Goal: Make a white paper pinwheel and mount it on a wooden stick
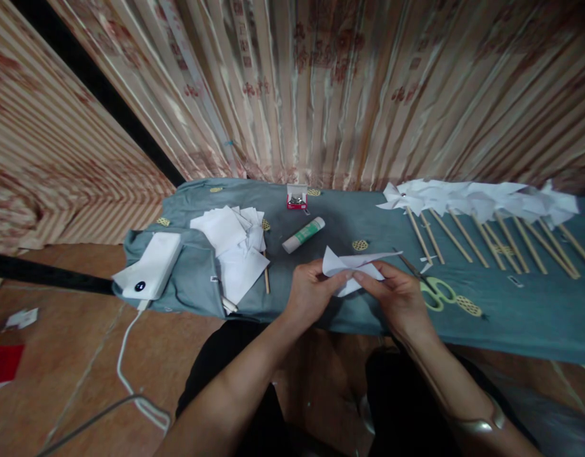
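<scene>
Both hands meet over the near edge of a low table covered in grey-blue cloth (511, 317). My left hand (310, 293) pinches the left side of a folded white paper piece (354, 266), fingers closed on it. My right hand (401, 298) grips the same paper from the right and below, fingers curled. The paper's corners are folded toward its middle and one point sticks out to the right.
A pile of white paper squares (232, 244) lies to the left, beside a white power bank (149, 266) with a cable. A glue stick (303, 234), a small red box (296, 198) and green-handled scissors (435, 293) lie nearby. Several paper pinwheels on wooden sticks (483, 209) fill the right.
</scene>
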A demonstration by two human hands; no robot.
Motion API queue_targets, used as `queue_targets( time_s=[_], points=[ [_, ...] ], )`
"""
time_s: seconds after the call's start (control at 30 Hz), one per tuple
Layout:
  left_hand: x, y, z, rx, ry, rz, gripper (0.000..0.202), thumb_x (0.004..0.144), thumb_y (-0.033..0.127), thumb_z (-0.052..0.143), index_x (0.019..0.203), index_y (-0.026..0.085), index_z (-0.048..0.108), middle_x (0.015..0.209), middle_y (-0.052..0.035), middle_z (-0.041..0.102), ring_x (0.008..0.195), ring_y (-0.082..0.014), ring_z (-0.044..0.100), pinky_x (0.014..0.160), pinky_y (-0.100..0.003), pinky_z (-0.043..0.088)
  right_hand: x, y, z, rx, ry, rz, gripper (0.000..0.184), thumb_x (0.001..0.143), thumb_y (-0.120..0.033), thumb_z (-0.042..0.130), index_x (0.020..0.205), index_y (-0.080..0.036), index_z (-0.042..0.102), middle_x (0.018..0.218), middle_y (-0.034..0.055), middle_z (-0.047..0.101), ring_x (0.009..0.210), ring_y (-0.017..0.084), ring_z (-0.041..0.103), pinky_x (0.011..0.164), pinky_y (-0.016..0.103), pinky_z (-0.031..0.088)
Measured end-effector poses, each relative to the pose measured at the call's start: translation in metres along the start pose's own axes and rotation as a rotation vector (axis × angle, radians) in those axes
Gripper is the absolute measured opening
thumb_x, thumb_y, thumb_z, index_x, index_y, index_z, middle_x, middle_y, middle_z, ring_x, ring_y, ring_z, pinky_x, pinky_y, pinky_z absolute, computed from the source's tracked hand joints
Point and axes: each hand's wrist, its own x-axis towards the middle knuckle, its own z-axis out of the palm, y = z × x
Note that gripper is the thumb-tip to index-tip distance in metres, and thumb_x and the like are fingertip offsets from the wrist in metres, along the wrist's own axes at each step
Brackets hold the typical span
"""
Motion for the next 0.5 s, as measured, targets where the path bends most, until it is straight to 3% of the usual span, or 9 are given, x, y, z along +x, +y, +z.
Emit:
queue_targets(
  time_s=[0.23,0.5],
  points=[
    [0.0006,0.0024,-0.0008,0.059,0.021,0.038,0.026,0.068,0.038,0.075,0.080,0.015,0.078,0.071,-0.0027,0.073,0.062,-0.0142,0.059,0.058,-0.023,0.045,0.0016,0.0000,0.0013,0.037,0.001,0.019,0.023,0.062,-0.038,0.084,0.079,-0.024,0.077,0.078,-0.0004,0.075,0.068,0.017,0.064,0.070,0.029,0.050],
    [0.0001,0.0014,-0.0024,0.060,0.021,0.021,0.026,0.067,0.039,0.076,0.075,0.014,0.076,0.068,-0.0019,0.069,0.061,-0.0133,0.057,0.056,-0.022,0.043,0.0058,0.0014,-0.0001,0.133,-0.058,0.156,0.031,0.057,-0.038,0.087,0.081,-0.022,0.076,0.077,0.0014,0.076,0.067,0.017,0.066,0.071,0.031,0.051]
  ],
)
